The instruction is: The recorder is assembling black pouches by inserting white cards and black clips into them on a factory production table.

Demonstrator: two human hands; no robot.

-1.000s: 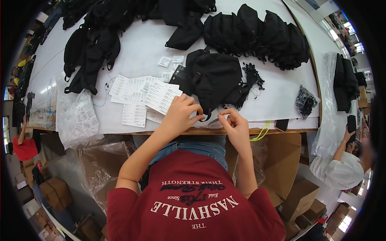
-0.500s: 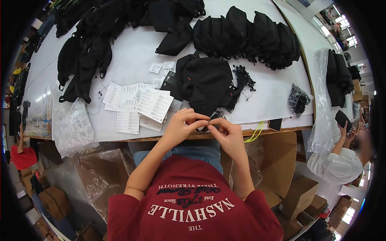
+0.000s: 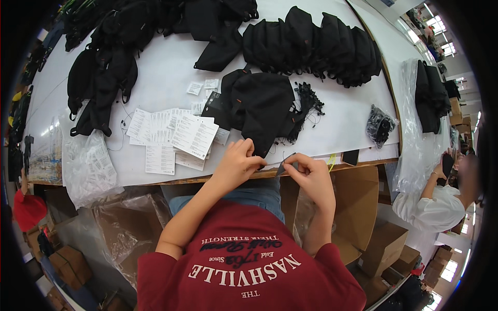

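Right hand (image 3: 316,179) now apart from left hand (image 3: 236,167); pinches thin dark piece (image 3: 282,167). Left nearly closed by bag (image 3: 267,106), hold unclear. Bag, just beyond, looks soft, light: pinch near end.

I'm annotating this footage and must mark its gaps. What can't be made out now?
In the head view:
Whether the left hand grips the black bag: detail too small.
Dark flat piece: pinched end hidden by the right hand.
Black bags at the back: cut off by the upper edge.
Clear plastic packet: what lies inside is obscured by creased plastic.
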